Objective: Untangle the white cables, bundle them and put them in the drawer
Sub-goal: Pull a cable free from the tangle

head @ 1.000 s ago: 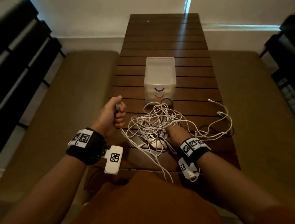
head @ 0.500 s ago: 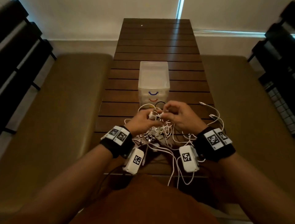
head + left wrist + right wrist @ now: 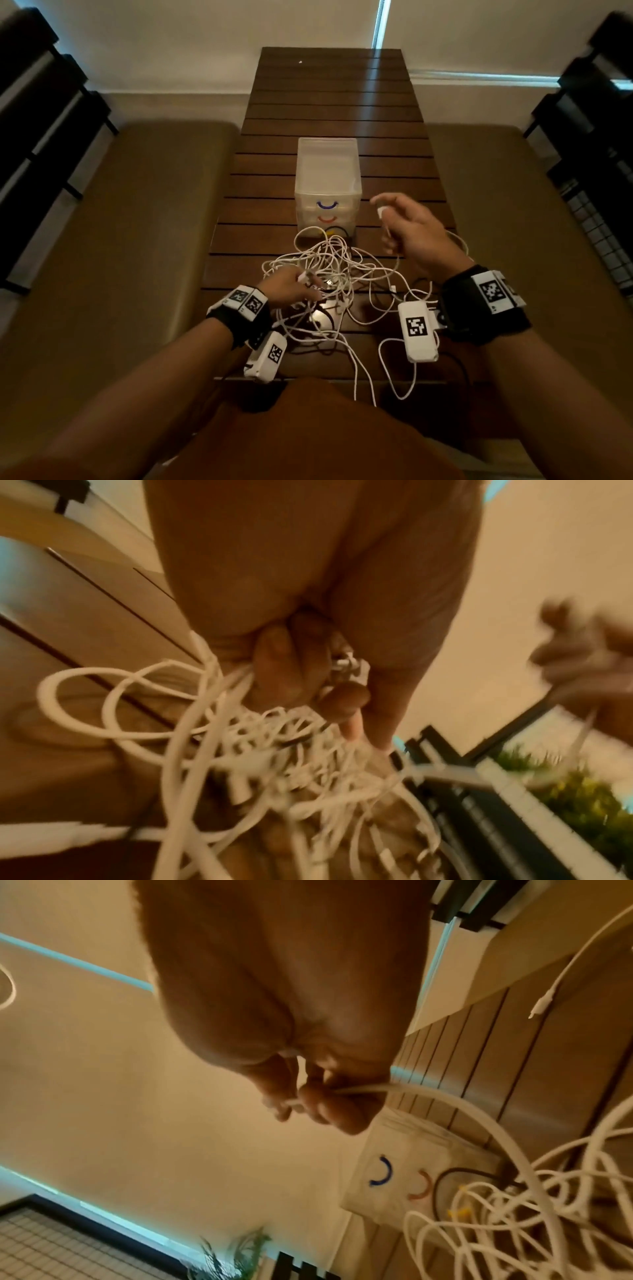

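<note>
A tangle of white cables (image 3: pixel 329 274) lies on the slatted wooden table (image 3: pixel 329 102), in front of a small translucent drawer unit (image 3: pixel 327 192) with blue and red curved handles. My left hand (image 3: pixel 291 286) is down on the left side of the tangle, its fingers curled round cable ends (image 3: pixel 342 666). My right hand (image 3: pixel 407 226) is raised to the right of the drawer unit and pinches one white cable (image 3: pixel 359 1091) near its plug; that cable trails down into the tangle (image 3: pixel 514 1218).
Brown cushioned benches (image 3: pixel 137 240) run along both sides of the table. Dark slatted furniture (image 3: pixel 34 102) stands at the far left and far right. A loose cable end (image 3: pixel 544 1001) lies on the table. Some cable loops hang over the near table edge (image 3: pixel 397 373).
The hands were together over the tangle half a second ago. Now the right hand has lifted up and right with one cable, and the left hand has dropped back onto the tangle.
</note>
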